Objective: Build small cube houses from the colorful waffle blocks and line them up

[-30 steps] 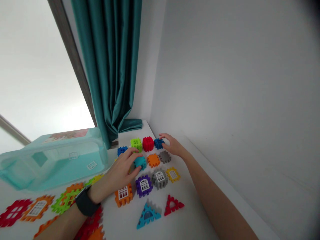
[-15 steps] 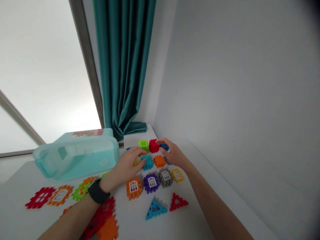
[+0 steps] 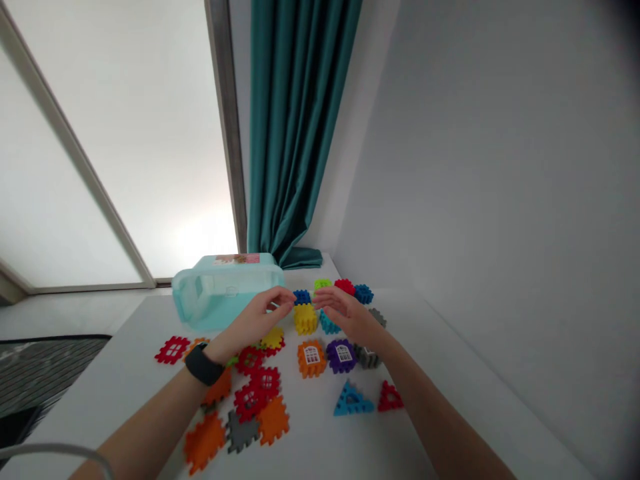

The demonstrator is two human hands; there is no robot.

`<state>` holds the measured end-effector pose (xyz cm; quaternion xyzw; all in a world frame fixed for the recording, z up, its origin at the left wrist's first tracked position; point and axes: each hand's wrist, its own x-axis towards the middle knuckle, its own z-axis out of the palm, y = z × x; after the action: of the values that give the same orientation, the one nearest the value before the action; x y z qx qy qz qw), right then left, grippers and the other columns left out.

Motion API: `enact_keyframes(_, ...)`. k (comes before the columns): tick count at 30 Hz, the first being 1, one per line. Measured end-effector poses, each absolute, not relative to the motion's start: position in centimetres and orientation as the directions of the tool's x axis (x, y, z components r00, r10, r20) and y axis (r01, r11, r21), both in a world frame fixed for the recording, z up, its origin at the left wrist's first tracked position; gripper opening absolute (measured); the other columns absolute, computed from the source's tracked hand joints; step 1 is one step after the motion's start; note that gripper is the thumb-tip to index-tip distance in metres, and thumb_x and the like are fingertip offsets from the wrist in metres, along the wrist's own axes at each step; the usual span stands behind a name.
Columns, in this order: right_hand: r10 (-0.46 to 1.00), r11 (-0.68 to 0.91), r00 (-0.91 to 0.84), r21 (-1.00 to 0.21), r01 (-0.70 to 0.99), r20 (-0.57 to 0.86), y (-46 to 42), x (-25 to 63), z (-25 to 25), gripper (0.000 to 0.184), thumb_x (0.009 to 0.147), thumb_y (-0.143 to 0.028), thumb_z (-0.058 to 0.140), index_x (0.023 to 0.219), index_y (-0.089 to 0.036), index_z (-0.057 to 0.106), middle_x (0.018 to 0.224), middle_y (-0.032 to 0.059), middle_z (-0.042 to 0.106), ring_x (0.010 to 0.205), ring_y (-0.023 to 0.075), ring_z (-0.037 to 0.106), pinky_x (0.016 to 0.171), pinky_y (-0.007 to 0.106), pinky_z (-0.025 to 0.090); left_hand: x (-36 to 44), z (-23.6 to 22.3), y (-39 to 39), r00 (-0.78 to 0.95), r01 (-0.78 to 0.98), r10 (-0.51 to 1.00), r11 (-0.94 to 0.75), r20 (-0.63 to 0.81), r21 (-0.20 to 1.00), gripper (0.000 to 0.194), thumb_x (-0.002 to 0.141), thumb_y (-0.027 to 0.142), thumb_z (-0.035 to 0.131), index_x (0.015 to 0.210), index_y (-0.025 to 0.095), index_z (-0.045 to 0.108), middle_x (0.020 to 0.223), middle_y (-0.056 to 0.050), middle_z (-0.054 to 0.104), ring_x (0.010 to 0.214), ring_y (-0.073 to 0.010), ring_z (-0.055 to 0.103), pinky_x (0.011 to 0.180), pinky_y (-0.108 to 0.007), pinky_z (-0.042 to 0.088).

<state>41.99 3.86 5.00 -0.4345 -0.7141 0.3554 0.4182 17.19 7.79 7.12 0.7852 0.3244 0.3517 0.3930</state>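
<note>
Recording one head view: the left hand and right hand stand apart, both open and clamped on nothing, either side of a yellow waffle-block cube. That cube sits on the white worktop beside a blue cube and a teal cube. Risk: knuckles brushing this tight cluster could shift neighbouring cubes, and a wide sweep could strike the teal storage box. Against the earlier frame, the hands have closed toward each other, the yellow cube now fronts the cluster, and more flat red and orange pieces lie before the left hand.
</note>
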Motion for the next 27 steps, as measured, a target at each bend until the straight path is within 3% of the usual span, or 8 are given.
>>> enact_keyframes(9,0.880,0.437,-0.391,-0.779,0.450,0.268,4.2,34.6,6.1,0.029,0.095,-0.021,0.053,0.123,-0.022,0.059,0.116,0.0091,0.071,0.107,0.0213,0.069,0.099,0.044,0.055,8.6,7.0,6.7,0.420,0.288,0.860,-0.428,0.289,0.857,0.026,0.096,0.042,0.054,0.102,0.019,0.066,0.092,-0.005,0.072,0.088,-0.0202,0.067,0.078,-0.036,0.057)
enact_keyframes(14,0.854,0.470,-0.470,-0.718,0.513,0.224,4.2,31.4,6.1,0.030,0.095,-0.022,0.053,0.124,-0.022,0.061,0.123,0.0099,0.070,0.113,0.0239,0.067,0.099,0.044,0.054,5.5,5.8,6.0,0.378,0.361,0.873,-0.445,0.307,0.819,0.024,0.097,0.040,0.053,0.099,0.019,0.065,0.092,-0.005,0.071,0.088,-0.0199,0.067,0.078,-0.034,0.056)
enact_keyframes(18,0.824,0.534,-0.520,-0.613,0.583,0.223,4.1,29.5,4.9,0.030,0.095,-0.019,0.052,0.123,-0.021,0.063,0.125,0.0102,0.070,0.115,0.0254,0.066,0.101,0.044,0.052,3.0,4.2,5.7,0.411,0.485,0.846,-0.517,0.338,0.705,0.024,0.098,0.038,0.051,0.102,0.020,0.065,0.095,-0.006,0.072,0.089,-0.0204,0.067,0.075,-0.032,0.056)
enact_keyframes(23,0.771,0.630,-0.589,-0.427,0.648,0.244,3.7,27.9,2.8,0.028,0.092,-0.013,0.054,0.116,-0.020,0.066,0.118,0.0114,0.071,0.111,0.0268,0.065,0.099,0.045,0.051,0.0,2.0,5.4,0.547,0.625,0.773,-0.633,0.321,0.457,0.020,0.095,0.023,0.047,0.102,0.020,0.065,0.101,-0.008,0.070,0.097,-0.0221,0.066,0.089,-0.037,0.053)
enact_keyframes(27,0.743,0.666,-0.628,-0.353,0.657,0.232,3.4,27.4,2.1,0.028,0.092,-0.012,0.054,0.116,-0.020,0.065,0.113,0.0106,0.071,0.109,0.0276,0.064,0.097,0.046,0.050,-1.4,0.7,4.6,0.559,0.693,0.776,-0.631,0.292,0.349,0.033,0.084,0.013,0.051,0.113,0.021,0.065,0.121,-0.010,0.067,0.114,-0.0257,0.061,0.099,-0.042,0.048)
